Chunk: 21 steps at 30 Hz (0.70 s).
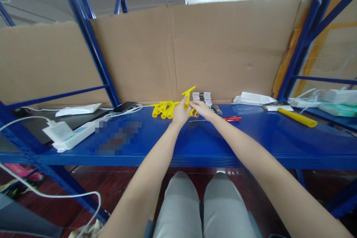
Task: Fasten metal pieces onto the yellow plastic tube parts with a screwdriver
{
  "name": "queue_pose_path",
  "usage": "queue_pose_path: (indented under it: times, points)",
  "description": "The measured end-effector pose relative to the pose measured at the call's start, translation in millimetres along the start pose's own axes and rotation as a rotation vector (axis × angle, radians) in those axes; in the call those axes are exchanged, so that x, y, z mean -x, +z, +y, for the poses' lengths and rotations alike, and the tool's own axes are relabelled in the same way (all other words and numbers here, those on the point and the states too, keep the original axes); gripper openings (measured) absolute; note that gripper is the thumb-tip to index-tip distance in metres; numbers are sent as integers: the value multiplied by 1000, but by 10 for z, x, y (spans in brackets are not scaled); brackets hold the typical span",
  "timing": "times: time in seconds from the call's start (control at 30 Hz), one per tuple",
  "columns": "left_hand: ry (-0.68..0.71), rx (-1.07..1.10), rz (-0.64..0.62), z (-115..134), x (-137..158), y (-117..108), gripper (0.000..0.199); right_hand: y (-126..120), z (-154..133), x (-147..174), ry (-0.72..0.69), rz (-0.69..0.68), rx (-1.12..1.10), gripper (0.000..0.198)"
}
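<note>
Both hands meet at the back of the blue shelf, around a yellow T-shaped plastic tool (188,92) with a flat crosspiece on top. My left hand (180,113) is closed round its handle. The fingers of my right hand (201,109) are closed at the handle from the other side, their tips partly hidden. Several more yellow plastic tools (165,110) lie in a row just left of my left hand, hollow ends facing me. Behind my right hand is a stack of small white-and-dark packs (202,97). A screwdriver with a red handle (232,118) lies under my right forearm.
A white power strip (80,135) with a plug and cables is on the left, near a dark phone (124,106). A yellow tube-handled tool (298,117) and white packets (252,98) lie on the right. Cardboard (223,48) stands behind the blue shelf (251,137), between blue posts.
</note>
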<state>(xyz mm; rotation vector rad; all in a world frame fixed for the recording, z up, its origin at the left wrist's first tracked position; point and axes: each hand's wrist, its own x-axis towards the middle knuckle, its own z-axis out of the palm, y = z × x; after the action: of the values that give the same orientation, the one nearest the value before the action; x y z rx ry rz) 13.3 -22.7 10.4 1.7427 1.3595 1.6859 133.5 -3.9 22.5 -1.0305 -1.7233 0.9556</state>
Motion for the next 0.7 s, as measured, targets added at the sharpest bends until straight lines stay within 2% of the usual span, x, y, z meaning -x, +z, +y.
queue_pose_path:
  times: [0.13, 0.23, 0.33, 0.4, 0.47, 0.57, 0.7]
  points:
    - [-62, -7, 80, -19, -147, -140, 43, -5, 1, 4, -16, -1, 86, 13]
    - [-117, -131, 137, -50, -305, -303, 43, -20, 49, -7, -35, -8, 200, 12]
    - [-152, -419, 76, -134, -430, -481, 41, -39, 111, -23, -81, -18, 331, 13]
    - [-128, -612, 22, -227, -476, -581, 40, -49, 141, -32, -112, -22, 407, 15]
    - [-86, -715, -21, -333, -501, -651, 39, -54, 161, -37, -125, -31, 468, 19]
    - [-124, -785, -67, -473, -520, -693, 37, -59, 181, -43, -150, -58, 547, 22]
    - [-140, -721, -71, -577, -537, -676, 36, -65, 207, -51, -197, -74, 634, 23]
